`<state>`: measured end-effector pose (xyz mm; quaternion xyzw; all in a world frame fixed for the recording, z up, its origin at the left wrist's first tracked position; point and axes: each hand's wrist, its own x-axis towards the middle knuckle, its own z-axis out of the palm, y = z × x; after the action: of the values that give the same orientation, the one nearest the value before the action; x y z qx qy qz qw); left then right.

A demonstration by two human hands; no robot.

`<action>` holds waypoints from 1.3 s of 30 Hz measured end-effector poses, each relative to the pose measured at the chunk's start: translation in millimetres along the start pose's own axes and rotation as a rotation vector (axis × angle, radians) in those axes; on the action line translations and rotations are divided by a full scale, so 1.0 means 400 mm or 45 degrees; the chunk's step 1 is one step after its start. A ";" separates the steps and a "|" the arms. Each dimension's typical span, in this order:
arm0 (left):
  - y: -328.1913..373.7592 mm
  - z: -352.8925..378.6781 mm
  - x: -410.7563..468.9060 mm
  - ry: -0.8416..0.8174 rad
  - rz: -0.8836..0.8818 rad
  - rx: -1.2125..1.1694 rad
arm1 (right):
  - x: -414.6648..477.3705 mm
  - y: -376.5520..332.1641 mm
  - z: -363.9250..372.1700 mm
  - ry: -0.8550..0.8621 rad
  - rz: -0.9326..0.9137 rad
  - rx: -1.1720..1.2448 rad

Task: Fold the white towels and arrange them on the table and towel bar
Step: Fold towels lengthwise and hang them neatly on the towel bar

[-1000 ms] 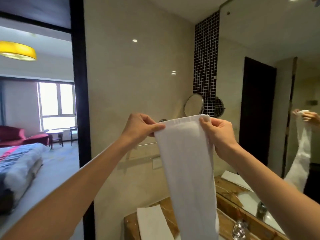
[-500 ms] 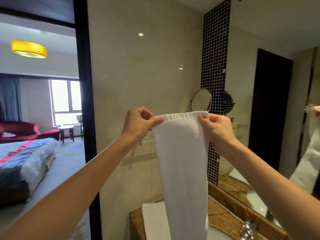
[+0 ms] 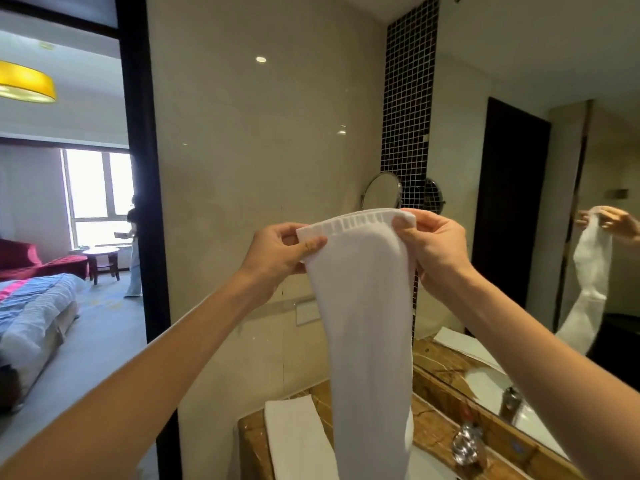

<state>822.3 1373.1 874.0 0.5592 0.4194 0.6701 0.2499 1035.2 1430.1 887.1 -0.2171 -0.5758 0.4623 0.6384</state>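
Table (image 3: 437, 432) of brown marble at lower right, folded towel (image 3: 297, 441) lying flat on its left end. Long white towel (image 3: 367, 323) hangs above it, top corners pinched by left hand (image 3: 277, 252) and right hand (image 3: 434, 245).

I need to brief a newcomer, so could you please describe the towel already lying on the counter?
Find the brown marble counter below the big mirror. At its left end lies a flat folded towel, narrow and white. The held towel hangs instead from both hands.
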 end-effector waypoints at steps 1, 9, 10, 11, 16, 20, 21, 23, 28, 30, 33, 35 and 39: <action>-0.004 0.003 -0.009 -0.030 0.001 0.008 | -0.004 -0.005 -0.004 0.017 -0.008 -0.013; 0.002 0.049 -0.052 0.056 0.089 0.051 | -0.057 -0.030 -0.041 0.053 -0.017 -0.224; 0.007 0.059 -0.060 0.046 0.103 0.065 | -0.062 -0.037 -0.045 0.070 -0.024 -0.253; 0.012 0.067 -0.069 0.038 0.121 0.079 | -0.068 -0.044 -0.049 0.091 -0.034 -0.282; 0.054 0.097 -0.111 -0.001 0.269 0.058 | -0.108 -0.096 -0.075 0.125 -0.098 -0.327; 0.088 0.130 -0.124 0.011 0.289 -0.067 | -0.124 -0.132 -0.095 0.162 -0.116 -0.302; 0.093 0.138 -0.124 0.006 0.279 -0.106 | -0.125 -0.138 -0.098 0.170 -0.112 -0.298; 0.100 0.153 -0.126 -0.016 0.271 -0.164 | -0.124 -0.145 -0.104 0.182 -0.093 -0.288; 0.091 0.166 -0.127 -0.049 0.233 -0.139 | -0.114 -0.131 -0.123 0.185 -0.027 -0.256; 0.078 0.169 -0.122 -0.044 0.217 -0.114 | -0.107 -0.114 -0.131 0.181 -0.012 -0.258; 0.049 0.171 -0.108 -0.034 0.186 -0.075 | -0.092 -0.076 -0.140 0.189 0.015 -0.252; 0.021 0.169 -0.098 -0.021 0.158 -0.034 | -0.078 -0.043 -0.145 0.187 0.027 -0.252; -0.063 0.160 -0.083 0.000 0.091 0.044 | -0.055 0.047 -0.154 0.153 0.096 -0.276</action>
<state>888.7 1377.7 836.5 0.5779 0.4107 0.6712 0.2163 1088.4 1436.6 845.2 -0.3337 -0.5745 0.4071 0.6267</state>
